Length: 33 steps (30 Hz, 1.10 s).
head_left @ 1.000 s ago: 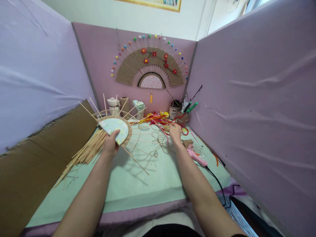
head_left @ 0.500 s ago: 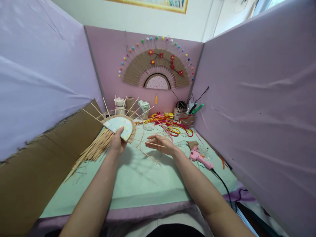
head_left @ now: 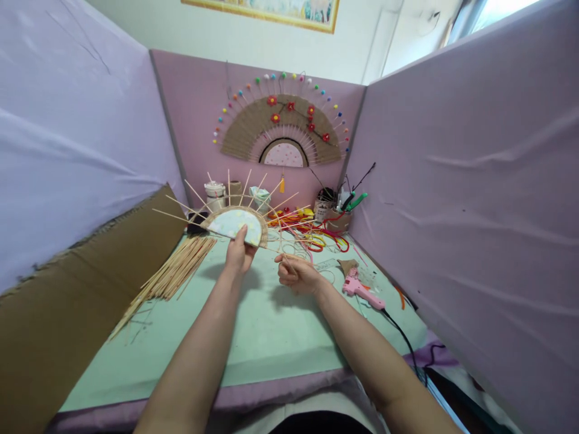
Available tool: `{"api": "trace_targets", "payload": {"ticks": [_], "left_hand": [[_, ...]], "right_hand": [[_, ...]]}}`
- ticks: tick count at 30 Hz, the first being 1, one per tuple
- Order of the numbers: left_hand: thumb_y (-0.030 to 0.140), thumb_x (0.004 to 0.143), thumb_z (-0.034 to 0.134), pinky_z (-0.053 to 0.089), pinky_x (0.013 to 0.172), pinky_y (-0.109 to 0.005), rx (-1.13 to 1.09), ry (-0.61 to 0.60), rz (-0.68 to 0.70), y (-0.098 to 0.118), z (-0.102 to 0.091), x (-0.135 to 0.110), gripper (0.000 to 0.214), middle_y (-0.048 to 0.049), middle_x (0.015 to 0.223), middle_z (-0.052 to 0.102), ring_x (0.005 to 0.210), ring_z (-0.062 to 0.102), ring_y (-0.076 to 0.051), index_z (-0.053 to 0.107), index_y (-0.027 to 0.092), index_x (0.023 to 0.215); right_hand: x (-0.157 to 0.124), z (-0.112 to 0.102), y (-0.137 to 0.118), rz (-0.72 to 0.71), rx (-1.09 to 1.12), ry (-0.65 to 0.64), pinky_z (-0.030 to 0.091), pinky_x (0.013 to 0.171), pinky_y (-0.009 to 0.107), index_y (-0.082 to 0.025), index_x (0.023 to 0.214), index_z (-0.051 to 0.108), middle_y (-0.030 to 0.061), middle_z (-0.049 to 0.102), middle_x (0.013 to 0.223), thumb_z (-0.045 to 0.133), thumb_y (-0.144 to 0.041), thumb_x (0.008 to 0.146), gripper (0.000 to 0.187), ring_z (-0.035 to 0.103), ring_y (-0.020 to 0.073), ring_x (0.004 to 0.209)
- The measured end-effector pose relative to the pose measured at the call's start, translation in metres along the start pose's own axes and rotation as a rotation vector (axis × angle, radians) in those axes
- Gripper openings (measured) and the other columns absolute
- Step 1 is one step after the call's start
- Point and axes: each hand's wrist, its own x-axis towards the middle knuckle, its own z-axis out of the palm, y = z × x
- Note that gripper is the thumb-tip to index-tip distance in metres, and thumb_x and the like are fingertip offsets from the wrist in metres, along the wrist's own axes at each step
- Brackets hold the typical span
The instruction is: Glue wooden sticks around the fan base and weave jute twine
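My left hand [head_left: 239, 252] grips the lower edge of a half-round fan piece [head_left: 235, 222] with a pale patterned centre, a woven twine rim and thin wooden sticks fanning outward. It is held upright above the green table mat [head_left: 253, 337]. My right hand [head_left: 295, 274] is closed in a pinch on a strand of thin twine [head_left: 281, 244] that runs up toward the fan's right side. The two hands are a short gap apart.
A bundle of wooden sticks [head_left: 174, 274] lies to the left, beside a brown cardboard sheet [head_left: 67, 301]. A pink glue gun [head_left: 362, 290] with a black cord lies at right. Coloured cords [head_left: 316, 232], jars and a tool pot [head_left: 337, 217] crowd the back. A finished fan [head_left: 283, 129] hangs on the wall.
My left hand lifted the fan piece and turned it upright, shifting right. My right hand drew back from the cords, then closed from spread fingers into a pinch on the twine.
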Motion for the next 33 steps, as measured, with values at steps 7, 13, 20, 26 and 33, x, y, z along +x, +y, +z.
{"api": "trace_targets", "payload": {"ticks": [7,13,20,26,33], "left_hand": [[0.018,0.08,0.066,0.054,0.073,-0.02,-0.025,0.014,-0.018,-0.013,-0.008,-0.009,0.021,-0.0018,0.099,0.073,0.085,0.068,-0.012,0.066,0.021,0.102],[0.017,0.082,0.064,0.054,0.07,-0.019,-0.054,0.069,-0.04,-0.011,-0.008,-0.01,0.014,-0.0018,0.093,0.074,0.078,0.068,-0.01,0.066,0.018,0.096],[0.01,0.079,0.067,0.055,0.072,-0.02,-0.093,0.027,-0.113,-0.021,-0.002,-0.018,0.018,-0.0012,0.092,0.073,0.077,0.068,-0.01,0.066,0.017,0.096],[0.0,0.075,0.064,0.054,0.077,-0.02,-0.046,-0.081,-0.222,-0.031,0.002,-0.03,0.039,-0.0028,0.095,0.073,0.081,0.068,-0.011,0.064,0.018,0.109],[0.003,0.078,0.06,0.058,0.078,-0.031,0.059,-0.275,-0.453,-0.029,0.001,-0.048,0.039,-0.0076,0.094,0.074,0.08,0.071,-0.018,0.06,0.015,0.116]], "right_hand": [[0.002,-0.001,0.007,-0.023,-0.055,-0.034,0.014,0.045,0.022,-0.019,0.089,0.056,-0.0134,0.023,0.039,0.062,-0.033,0.077,0.019,0.012,0.0068,0.038],[0.006,0.004,0.015,-0.05,-0.303,0.184,0.012,0.044,0.022,-0.018,0.086,0.059,-0.0126,0.026,0.042,0.061,-0.035,0.075,0.02,0.016,0.0065,0.039],[0.013,0.005,0.019,-0.21,-0.564,0.508,0.021,0.046,0.023,-0.019,0.083,0.063,-0.0086,0.034,0.048,0.057,-0.042,0.074,0.025,0.027,0.0091,0.045],[0.011,-0.005,0.018,-0.338,-0.732,0.604,0.034,0.056,0.026,-0.02,0.084,0.064,-0.0019,0.053,0.063,0.053,-0.039,0.078,0.023,0.044,0.0137,0.058],[0.011,-0.011,0.015,-0.512,-0.651,0.618,0.044,0.07,0.03,-0.021,0.083,0.06,0.0022,0.063,0.078,0.056,-0.031,0.073,0.015,0.055,0.018,0.071]]}}
